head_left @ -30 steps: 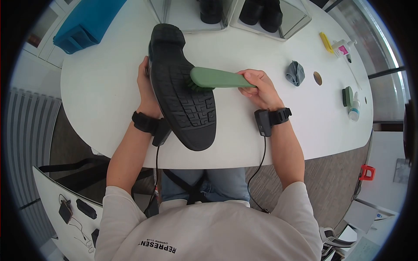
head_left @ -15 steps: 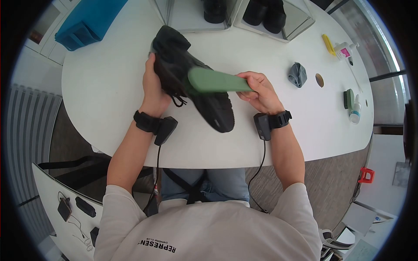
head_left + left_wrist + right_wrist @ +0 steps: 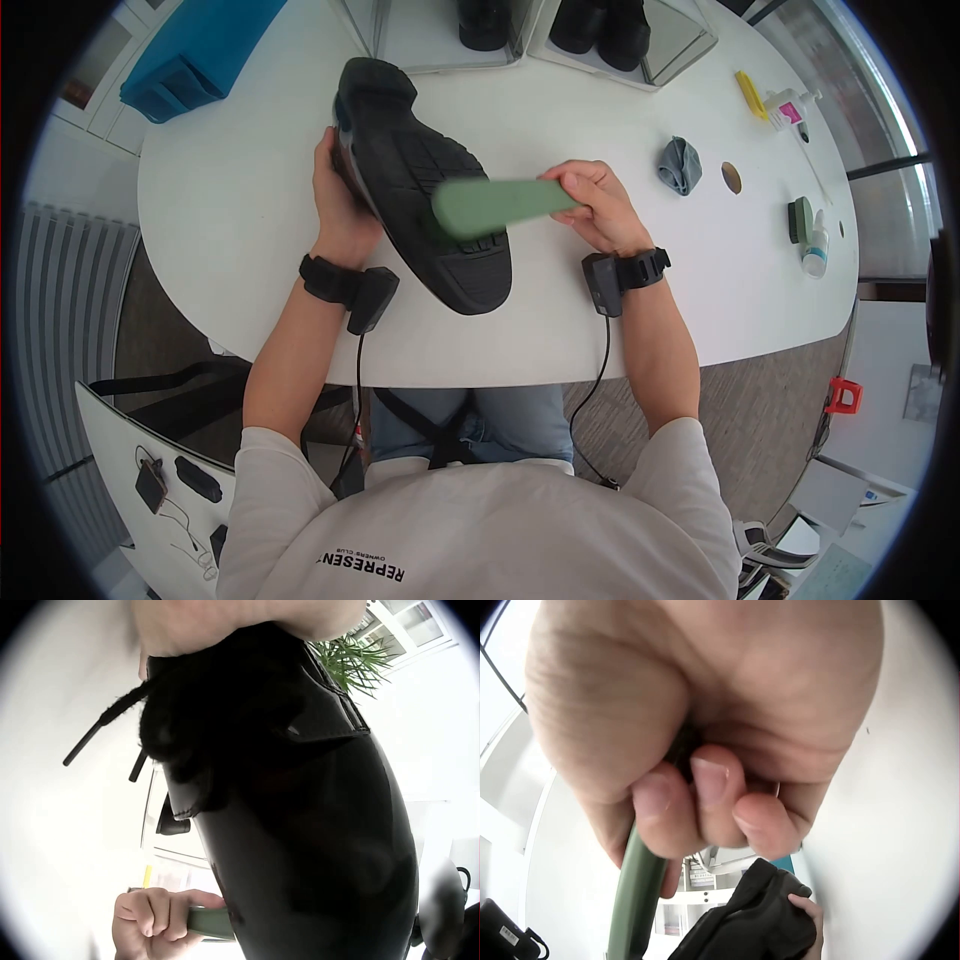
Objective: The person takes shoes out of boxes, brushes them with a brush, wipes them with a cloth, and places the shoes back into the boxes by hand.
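A black lace-up shoe (image 3: 395,165) is held over the table with its treaded sole facing up. My left hand (image 3: 340,205) grips it by the side near the heel end. From the left wrist view, the glossy upper (image 3: 322,832) and dangling lace ends (image 3: 84,742) show below the sole. My right hand (image 3: 600,212) holds a green brush (image 3: 490,206) by its handle, fingers curled round it in the right wrist view (image 3: 634,900). The brush head, blurred, lies over the forefoot of the sole; its bristles are mostly hidden beneath it.
Clear boxes (image 3: 445,62) with black shoes (image 3: 483,25) stand at the back. To the right lie a grey cloth (image 3: 680,167), another green brush (image 3: 799,220), a small bottle (image 3: 815,252), a white bottle (image 3: 787,108) and a yellow object (image 3: 750,95). A blue object (image 3: 200,60) sits back left.
Half a second ago the shoe was rolled with its upper and laces in view; now its sole faces up again, as a second ago. The brush has stayed over the shoe, its head slightly lower.
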The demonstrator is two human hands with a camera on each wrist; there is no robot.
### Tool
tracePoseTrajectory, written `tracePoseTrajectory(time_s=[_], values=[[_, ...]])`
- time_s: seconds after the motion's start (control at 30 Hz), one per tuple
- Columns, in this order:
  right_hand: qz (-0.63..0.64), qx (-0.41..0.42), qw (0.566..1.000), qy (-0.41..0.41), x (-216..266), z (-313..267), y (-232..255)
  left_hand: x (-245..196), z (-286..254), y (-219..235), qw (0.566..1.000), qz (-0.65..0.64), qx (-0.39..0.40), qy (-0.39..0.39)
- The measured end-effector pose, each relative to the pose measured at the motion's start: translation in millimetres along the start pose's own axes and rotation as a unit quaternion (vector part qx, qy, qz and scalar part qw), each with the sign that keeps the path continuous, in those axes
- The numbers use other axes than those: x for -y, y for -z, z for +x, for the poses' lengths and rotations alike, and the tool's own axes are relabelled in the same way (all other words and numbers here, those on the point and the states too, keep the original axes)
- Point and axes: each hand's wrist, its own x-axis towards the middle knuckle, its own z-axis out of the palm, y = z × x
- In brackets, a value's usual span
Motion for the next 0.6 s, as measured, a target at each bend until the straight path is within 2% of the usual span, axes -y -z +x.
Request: tracePoseTrajectory(time_s=[0.07,0.2,0.27,0.33,0.4,0.47,0.6], values=[[0.048,-0.067,0.996,0.025,4.1,3.8,-9.8,-1.2,-1.5,1.6,1.0,-0.011,0.006,0.009],[0.03,-0.049,0.998,0.014,0.2,3.8,5.6,-2.6,-3.0,2.1,0.999,-0.021,0.024,0.015],[0.041,-0.003,0.999,0.021,2.2,1.2,4.3,-4.5,3.4,11.2,0.999,-0.019,0.035,-0.001],[0.056,-0.028,0.998,0.017,2.8,5.2,0.1,-5.1,5.4,11.6,0.999,-0.016,0.046,-0.014],[0.072,-0.056,0.996,0.013,2.0,2.8,1.4,-8.3,1.3,7.4,0.999,-0.018,0.031,-0.017],[0.035,0.016,0.999,-0.003,4.1,-2.8,8.2,-12.4,-1.1,0.2,0.999,-0.012,0.002,-0.043],[0.093,0.02,0.995,0.027,1.7,-0.4,-1.0,-16.4,4.7,-0.5,0.991,0.022,-0.077,-0.104]])
